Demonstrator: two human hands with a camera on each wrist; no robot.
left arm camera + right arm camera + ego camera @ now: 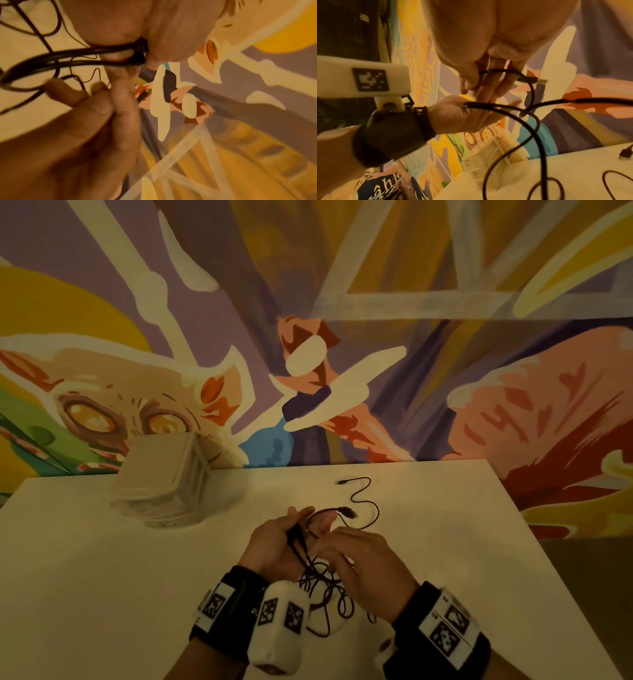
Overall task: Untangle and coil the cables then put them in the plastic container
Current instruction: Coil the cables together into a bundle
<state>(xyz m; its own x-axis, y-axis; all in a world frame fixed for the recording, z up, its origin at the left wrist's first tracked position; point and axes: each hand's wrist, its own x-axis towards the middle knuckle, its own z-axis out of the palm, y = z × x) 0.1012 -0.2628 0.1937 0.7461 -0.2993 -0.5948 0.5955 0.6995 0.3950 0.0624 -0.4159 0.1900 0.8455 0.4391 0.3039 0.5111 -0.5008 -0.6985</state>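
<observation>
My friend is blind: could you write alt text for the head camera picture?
Two hands work a tangle of black cables over a white table: the left hand holds a bundle, the right hand picks at strands. A clear plastic container stands behind, before a colourful mural.

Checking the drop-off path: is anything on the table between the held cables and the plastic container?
Nothing visible. Both hands hold the cables near the front; bare table lies between them and the plastic container at the back left, whose lid looks closed.
</observation>
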